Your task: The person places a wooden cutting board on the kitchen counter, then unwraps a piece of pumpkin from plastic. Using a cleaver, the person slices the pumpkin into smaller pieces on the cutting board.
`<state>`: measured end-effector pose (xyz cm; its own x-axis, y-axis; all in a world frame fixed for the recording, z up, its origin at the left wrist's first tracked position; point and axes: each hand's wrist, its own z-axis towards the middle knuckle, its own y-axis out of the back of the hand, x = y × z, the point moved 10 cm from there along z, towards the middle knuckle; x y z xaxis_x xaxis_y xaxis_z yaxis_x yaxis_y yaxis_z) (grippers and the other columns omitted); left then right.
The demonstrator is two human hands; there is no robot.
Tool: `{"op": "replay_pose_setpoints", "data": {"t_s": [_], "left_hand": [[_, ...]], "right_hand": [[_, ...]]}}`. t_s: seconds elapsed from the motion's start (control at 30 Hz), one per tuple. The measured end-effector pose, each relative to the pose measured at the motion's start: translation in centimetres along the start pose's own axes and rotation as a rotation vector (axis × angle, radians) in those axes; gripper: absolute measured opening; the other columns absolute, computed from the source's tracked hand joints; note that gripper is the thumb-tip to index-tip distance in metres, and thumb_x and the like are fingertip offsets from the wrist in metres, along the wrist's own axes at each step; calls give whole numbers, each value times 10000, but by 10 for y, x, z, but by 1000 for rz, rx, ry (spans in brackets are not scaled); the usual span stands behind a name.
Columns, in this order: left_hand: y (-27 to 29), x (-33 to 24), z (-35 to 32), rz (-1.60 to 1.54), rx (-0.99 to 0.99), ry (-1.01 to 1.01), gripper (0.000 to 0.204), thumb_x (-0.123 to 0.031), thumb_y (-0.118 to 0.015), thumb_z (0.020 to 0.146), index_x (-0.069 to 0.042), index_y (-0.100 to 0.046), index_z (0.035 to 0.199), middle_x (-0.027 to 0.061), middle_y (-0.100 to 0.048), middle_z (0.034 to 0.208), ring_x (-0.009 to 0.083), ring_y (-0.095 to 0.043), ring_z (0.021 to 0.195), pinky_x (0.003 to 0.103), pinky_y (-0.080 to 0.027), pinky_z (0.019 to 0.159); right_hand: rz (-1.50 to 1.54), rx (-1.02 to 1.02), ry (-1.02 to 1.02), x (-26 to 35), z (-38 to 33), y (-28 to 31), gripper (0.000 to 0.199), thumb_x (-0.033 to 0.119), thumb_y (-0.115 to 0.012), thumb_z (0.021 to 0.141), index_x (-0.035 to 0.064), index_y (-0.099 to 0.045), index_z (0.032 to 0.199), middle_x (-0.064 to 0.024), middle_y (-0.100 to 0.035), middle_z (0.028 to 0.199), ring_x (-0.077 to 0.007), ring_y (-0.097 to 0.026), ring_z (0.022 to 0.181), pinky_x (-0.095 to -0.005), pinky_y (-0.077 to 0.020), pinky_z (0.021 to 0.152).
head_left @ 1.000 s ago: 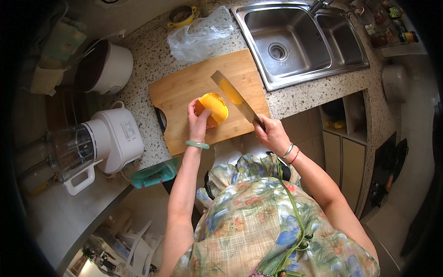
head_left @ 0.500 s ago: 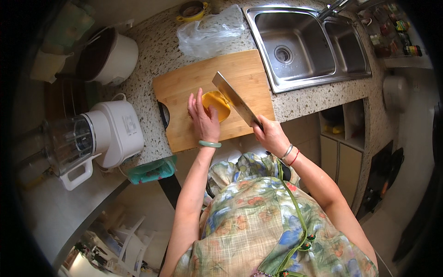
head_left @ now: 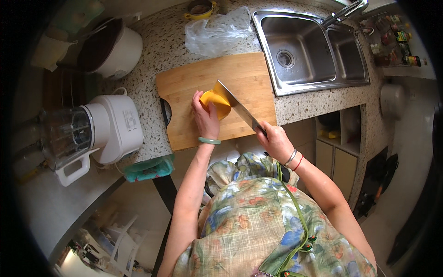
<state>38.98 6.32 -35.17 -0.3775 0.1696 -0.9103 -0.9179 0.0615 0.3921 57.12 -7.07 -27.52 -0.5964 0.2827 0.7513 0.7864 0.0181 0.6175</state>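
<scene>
A speckled stone table (head_left: 154, 44) bends around the corner of a kitchen, with a double-basin stainless steel sink (head_left: 302, 67) set into it on the right. A rectangular light wooden cutting board (head_left: 249, 74) lies on its near side. On the board, left of its middle, is a rounded yellow-orange piece of produce (head_left: 221, 104).

The left hand (head_left: 206, 121), a pale green bangle (head_left: 209, 140) at its wrist, is partly curled around the piece, the fingers on its left side and the thumb over its near face. The right hand (head_left: 276, 141) is closed around the handle of a broad, flat-bladed metal knife (head_left: 241, 109), which slants up and leftward along the right side of the piece.

The right hand covers most of the handle, and the left hand hides part of the piece. Whether the edge has entered it cannot be told from above. Beyond the board lies a crumpled clear plastic bag (head_left: 217, 36); the yellow-handled cup (head_left: 201, 9) behind it sits at the upper rim. At left, the clear jar of a white food processor (head_left: 121, 124) fades into shadow.
</scene>
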Motion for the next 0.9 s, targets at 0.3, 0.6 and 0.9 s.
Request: {"op": "replay_pose_setpoints", "data": {"t_s": [0.3, 0.6, 0.9], "left_hand": [[-1, -45, -18, 375, 140, -357, 618, -371, -772, 827, -93, -511, 1313, 197, -332, 1492, 441, -322, 1396, 543, -331, 1117], [9, -19, -9, 306, 69, -395, 482, -344, -738, 833, -173, -581, 1255, 150, -455, 1352, 400, -436, 1292, 514, -359, 1060], [13, -6, -7, 209, 12, -376, 495, -439, -707, 844, -211, -574, 1263, 128, -472, 1334, 374, -468, 1249, 504, -355, 1027]], "right_hand": [[-89, 6, 16, 12, 15, 2, 121, 123, -589, 948, 14, -542, 929, -232, -615, 682, -439, -622, 687, -516, -490, 612], [-192, 168, 19, 37, 38, 9, 132, 152, -584, 961, 25, -554, 941, -228, -630, 690, -431, -631, 671, -507, -504, 603], [-267, 174, 23, 57, 35, 6, 133, 148, -559, 983, 30, -499, 985, -217, -604, 649, -430, -614, 639, -513, -473, 561]]}}
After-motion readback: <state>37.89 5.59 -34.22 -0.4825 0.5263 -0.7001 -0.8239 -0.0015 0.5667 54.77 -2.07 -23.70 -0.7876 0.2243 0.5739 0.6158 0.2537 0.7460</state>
